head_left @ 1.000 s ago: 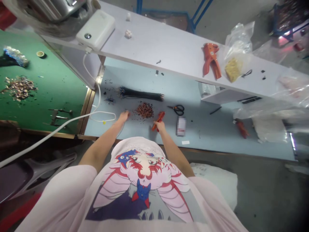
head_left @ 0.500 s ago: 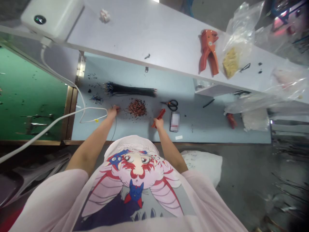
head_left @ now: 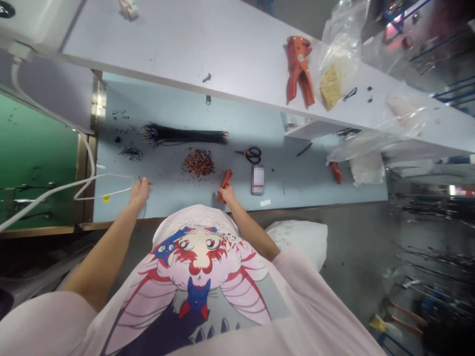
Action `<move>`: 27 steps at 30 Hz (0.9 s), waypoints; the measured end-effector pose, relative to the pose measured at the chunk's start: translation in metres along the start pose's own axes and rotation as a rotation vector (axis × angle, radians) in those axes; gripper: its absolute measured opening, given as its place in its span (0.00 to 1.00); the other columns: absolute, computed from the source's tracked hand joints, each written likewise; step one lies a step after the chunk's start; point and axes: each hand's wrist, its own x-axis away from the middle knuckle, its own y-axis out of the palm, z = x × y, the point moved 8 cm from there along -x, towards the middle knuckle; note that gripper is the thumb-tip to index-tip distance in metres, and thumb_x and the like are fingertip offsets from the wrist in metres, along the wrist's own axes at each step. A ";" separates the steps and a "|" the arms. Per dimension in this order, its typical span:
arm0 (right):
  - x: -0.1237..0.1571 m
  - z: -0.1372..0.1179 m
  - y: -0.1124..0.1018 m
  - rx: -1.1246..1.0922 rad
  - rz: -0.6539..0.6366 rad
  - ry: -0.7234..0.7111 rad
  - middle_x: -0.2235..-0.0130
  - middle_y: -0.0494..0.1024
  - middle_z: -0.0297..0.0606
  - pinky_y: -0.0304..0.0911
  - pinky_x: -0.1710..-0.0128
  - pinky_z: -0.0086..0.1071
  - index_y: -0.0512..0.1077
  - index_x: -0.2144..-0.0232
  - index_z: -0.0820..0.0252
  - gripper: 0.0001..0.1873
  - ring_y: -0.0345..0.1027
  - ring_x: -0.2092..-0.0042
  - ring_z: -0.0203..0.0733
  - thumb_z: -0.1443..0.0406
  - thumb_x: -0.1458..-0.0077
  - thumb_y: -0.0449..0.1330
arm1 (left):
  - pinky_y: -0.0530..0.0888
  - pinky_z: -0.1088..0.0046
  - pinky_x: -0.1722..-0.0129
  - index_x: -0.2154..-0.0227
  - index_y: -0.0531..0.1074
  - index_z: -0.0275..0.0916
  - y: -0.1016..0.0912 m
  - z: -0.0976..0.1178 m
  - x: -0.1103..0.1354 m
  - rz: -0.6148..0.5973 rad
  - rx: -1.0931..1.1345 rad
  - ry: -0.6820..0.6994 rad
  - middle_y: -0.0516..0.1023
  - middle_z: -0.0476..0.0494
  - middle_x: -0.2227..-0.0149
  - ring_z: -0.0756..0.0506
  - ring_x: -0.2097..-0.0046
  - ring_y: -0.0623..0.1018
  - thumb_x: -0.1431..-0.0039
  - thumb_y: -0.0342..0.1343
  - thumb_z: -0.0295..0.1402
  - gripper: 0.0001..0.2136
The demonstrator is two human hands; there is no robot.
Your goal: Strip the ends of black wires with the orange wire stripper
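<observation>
My left hand (head_left: pixel 140 192) is closed on a thin dark wire (head_left: pixel 144 211), which trails down past the table's front edge. In my right hand (head_left: pixel 227 195) is a red wire stripper (head_left: pixel 225 182), its head pointing away from me; whether its jaws are apart is too small to tell. Between and beyond my hands lies a heap of small reddish-brown and black bits (head_left: pixel 198 163). Behind that heap stretches a long bundle of black wires (head_left: pixel 185 134) with bared ends. Black-handled scissors (head_left: pixel 253 155) and a phone (head_left: pixel 257 180) lie right of the stripper.
A white shelf (head_left: pixel 178 44) runs across the back, bearing a second orange wire stripper (head_left: pixel 300 71), a screw (head_left: pixel 207 77) and a bag of yellow pieces (head_left: pixel 331 86). A white cable (head_left: pixel 55 193) loops in from the left. Wire scraps (head_left: pixel 130 152) lie at the left.
My left hand has moved left and toward me, away from the heap, with the wire. My right hand still holds the wire stripper near the heap. The view has shifted a little.
</observation>
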 end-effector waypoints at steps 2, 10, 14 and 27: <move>0.006 -0.003 0.009 -0.046 -0.046 0.005 0.80 0.66 0.27 0.57 0.73 0.26 0.62 0.79 0.60 0.08 0.61 0.74 0.33 0.69 0.65 0.59 | 0.71 0.63 0.67 0.69 0.68 0.37 0.006 -0.009 0.021 0.002 -0.081 0.007 0.71 0.40 0.75 0.39 0.65 0.74 0.42 0.38 0.45 0.19; 0.058 -0.072 0.047 -0.272 -0.390 -0.044 0.70 0.74 0.36 0.67 0.72 0.33 0.63 0.69 0.60 0.17 0.71 0.68 0.41 0.63 0.63 0.64 | 0.68 0.69 0.59 0.68 0.65 0.40 0.058 0.072 0.116 -0.180 -0.104 0.413 0.74 0.44 0.67 0.44 0.62 0.74 0.40 0.41 0.38 0.11; 0.115 -0.109 0.038 -0.352 -0.494 -0.162 0.63 0.73 0.37 0.70 0.66 0.37 0.64 0.62 0.58 0.25 0.72 0.64 0.41 0.61 0.64 0.67 | 0.66 0.72 0.65 0.66 0.65 0.40 0.047 0.121 0.162 -0.282 -0.102 0.676 0.72 0.47 0.71 0.47 0.68 0.72 0.37 0.36 0.40 0.14; 0.190 -0.155 0.018 -0.039 -0.384 -0.685 0.68 0.70 0.34 0.65 0.66 0.32 0.64 0.64 0.59 0.12 0.64 0.69 0.35 0.66 0.52 0.60 | 0.67 0.69 0.68 0.60 0.66 0.37 0.054 0.136 0.213 -0.322 -0.574 0.824 0.78 0.40 0.69 0.42 0.67 0.77 0.37 0.35 0.37 0.16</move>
